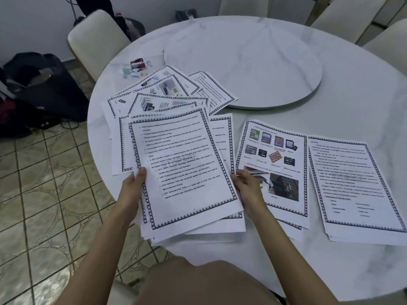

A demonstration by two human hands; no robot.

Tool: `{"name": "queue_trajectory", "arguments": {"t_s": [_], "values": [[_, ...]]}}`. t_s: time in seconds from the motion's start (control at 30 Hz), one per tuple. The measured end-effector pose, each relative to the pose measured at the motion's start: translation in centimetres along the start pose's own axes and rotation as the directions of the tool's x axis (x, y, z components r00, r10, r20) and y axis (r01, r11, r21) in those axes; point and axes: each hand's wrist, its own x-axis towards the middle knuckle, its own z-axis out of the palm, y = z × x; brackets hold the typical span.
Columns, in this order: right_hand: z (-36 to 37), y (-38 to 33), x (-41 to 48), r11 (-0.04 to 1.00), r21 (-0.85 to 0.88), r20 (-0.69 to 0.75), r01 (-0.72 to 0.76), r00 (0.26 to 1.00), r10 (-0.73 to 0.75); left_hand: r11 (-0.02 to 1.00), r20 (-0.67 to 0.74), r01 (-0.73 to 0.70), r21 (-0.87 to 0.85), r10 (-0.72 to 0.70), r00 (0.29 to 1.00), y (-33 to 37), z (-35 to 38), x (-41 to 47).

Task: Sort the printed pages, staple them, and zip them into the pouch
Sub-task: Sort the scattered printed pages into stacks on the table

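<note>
Paper sorting stage.
Edges of the sheaf (pixel 185 168) gripped by left hand (pixel 133 187), right hand (pixel 247 186); next, likely file top page.

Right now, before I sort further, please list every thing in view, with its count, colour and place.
held stack: one, white with dark borders, near table edge
loose pages: several, same print, fanned behind the held stack
picture pile: one, colour photos on top, right of the held stack
text pile: one, white, far right
turntable: one, white marble, table centre
table: one, round, white marble
red object: one, table's far left, too blurred to name
chairs: several, cream, around the table
bags: count unclear, black, on the tiled floor, left
left hand: one, grips the held stack's left edge
right hand: one, fingers hold its right edge
</note>
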Motion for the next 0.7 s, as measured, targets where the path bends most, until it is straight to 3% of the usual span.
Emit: {"name": "queue_trajectory", "arguments": {"t_s": [0.27,0.43,0.57,0.7], "values": [[0.1,-0.8,-0.3,0.995,0.1,0.124,-0.028,0.992,0.016,0.999,0.053,0.042,-0.002,-0.042,0.998,0.1,-0.6,0.6],[0.7,-1.9,-0.4,0.996,0.092,0.201,0.002,0.979,-0.02,1.0,0.014,-0.023,0.013,0.023,1.0,0.2,-0.5,0.4],[1.1,-2.2,-0.2,0.98,0.156,0.244,-0.124,0.966,0.084,0.998,0.002,-0.025,0.058,0.025,1.0,-0.1,-1.2,0.1],[1.6,-1.9,-0.3,0.996,-0.016,0.321,-0.087,0.943,0.088,0.993,0.047,-0.059,0.106,0.054,0.997,-0.7,-1.6,-0.6]]}}
